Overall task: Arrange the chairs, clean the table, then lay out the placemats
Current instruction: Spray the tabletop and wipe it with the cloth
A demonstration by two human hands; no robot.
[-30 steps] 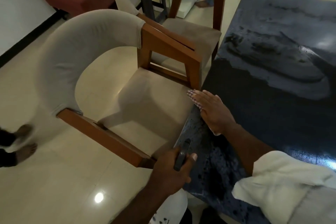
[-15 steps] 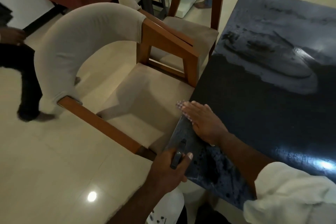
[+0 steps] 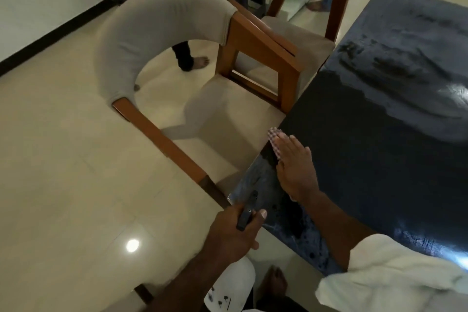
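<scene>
The dark glossy table (image 3: 379,139) fills the right side, with wet streaks on its far part. My right hand (image 3: 295,167) lies flat near the table's left edge, pressing a checked cloth (image 3: 274,138) whose corner shows past my fingertips. My left hand (image 3: 235,230) is by the table's near corner, shut on a white spray bottle (image 3: 231,289) with a dark trigger. A wooden chair (image 3: 228,119) with a beige seat and curved padded back stands against the table's left edge. A second chair (image 3: 296,33) of the same kind stands behind it.
Another person's bare foot and dark trouser leg (image 3: 187,58) stand on the shiny tiled floor beyond the near chair. A white wall with black skirting (image 3: 38,43) runs at the left. More bare feet (image 3: 316,5) show at the top.
My right hand with the cloth has slid along the table's left edge toward me. The other person has walked from the left to behind the near chair.
</scene>
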